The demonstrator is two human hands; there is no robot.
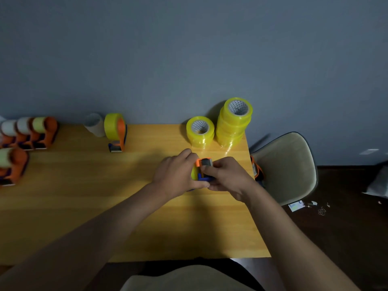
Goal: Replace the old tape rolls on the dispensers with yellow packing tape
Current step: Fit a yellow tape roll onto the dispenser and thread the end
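Dispenser [203, 169], orange and blue with a yellow roll showing in it, gripped by both hands just above the surface [105, 196] near its right edge, close to the far right corner; probably mid-loading, tape end being fed toward the grey blade end. Left hand [178, 175] curled round the roll side, steadying. Right hand [227, 175] curled over the blade end, thumb on top, likely pressing tape down. Forearms converging from the near edge. Spare yellow rolls [200, 131] stacked at the far right corner, within reach. Loaded dispenser [116, 131] upright at the far edge; old-roll dispensers [31, 131] grouped at the left edge, seemingly waiting.
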